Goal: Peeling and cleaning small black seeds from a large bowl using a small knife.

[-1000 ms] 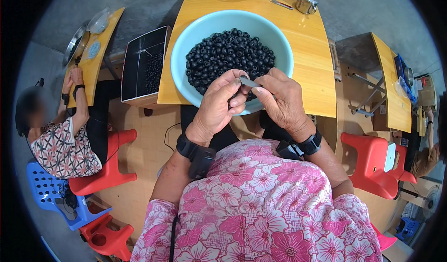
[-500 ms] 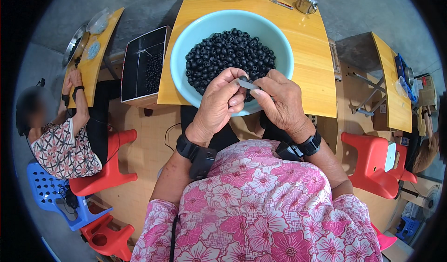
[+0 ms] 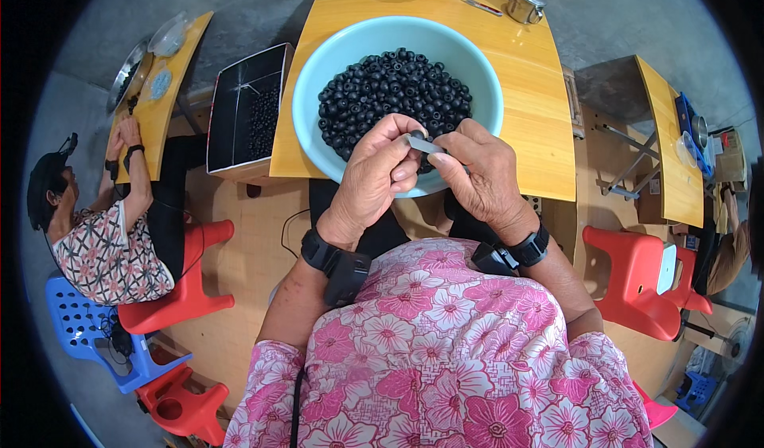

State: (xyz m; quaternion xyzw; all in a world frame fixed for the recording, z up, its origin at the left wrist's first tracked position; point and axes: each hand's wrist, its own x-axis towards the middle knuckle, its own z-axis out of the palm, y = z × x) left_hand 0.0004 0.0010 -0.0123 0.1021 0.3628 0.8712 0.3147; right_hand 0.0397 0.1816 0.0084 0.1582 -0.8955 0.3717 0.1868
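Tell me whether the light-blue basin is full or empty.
Neither: the basin is partly filled. Black bead-like pieces are heaped inside; its inner wall shows bare above them.

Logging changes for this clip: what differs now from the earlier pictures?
The flat grey tool in the right hand has shifted slightly toward the person's body. Nothing was visibly taken up or let go. The left hand, light-blue basin and black beads stayed about the same.

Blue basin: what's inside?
Small black pieces, many with holes, lie heaped in the blue basin. Its bottom beneath them is covered, and the hands hide part of the near side.
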